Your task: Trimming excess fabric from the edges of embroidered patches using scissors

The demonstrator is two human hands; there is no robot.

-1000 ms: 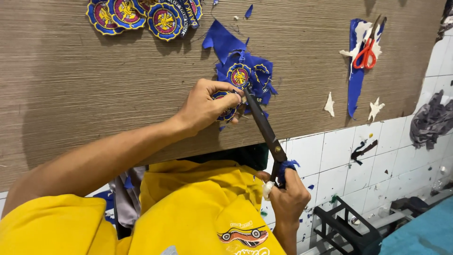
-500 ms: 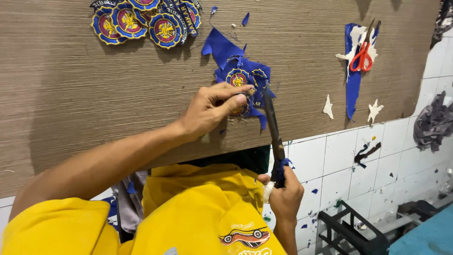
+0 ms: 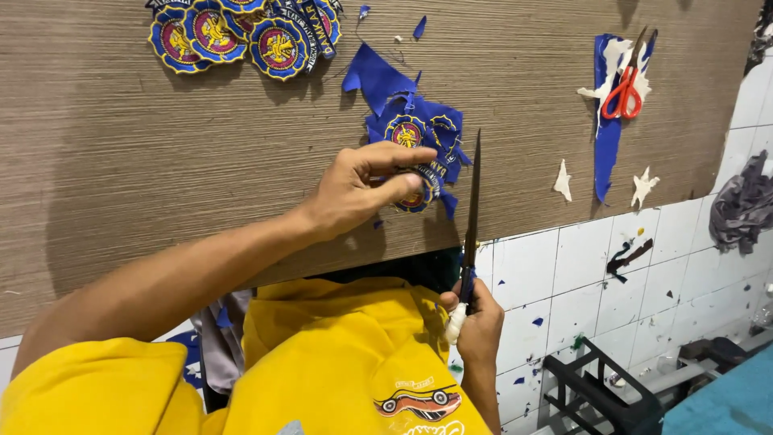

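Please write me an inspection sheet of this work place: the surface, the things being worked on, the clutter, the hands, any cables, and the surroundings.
Surface: brown wood-grain table, strewn with offcuts.
Job's things: blue fabric strip with round embroidered patches; large dark scissors, blades together and upright.
Clutter: pile of cut round patches; orange-handled scissors on a blue and white scrap; white offcuts.
Hands: left hand pinches a patch on the strip; right hand grips the scissor handles.
Cables: nothing seen.
Surroundings: white tiled floor with scraps; grey cloth; black frame.
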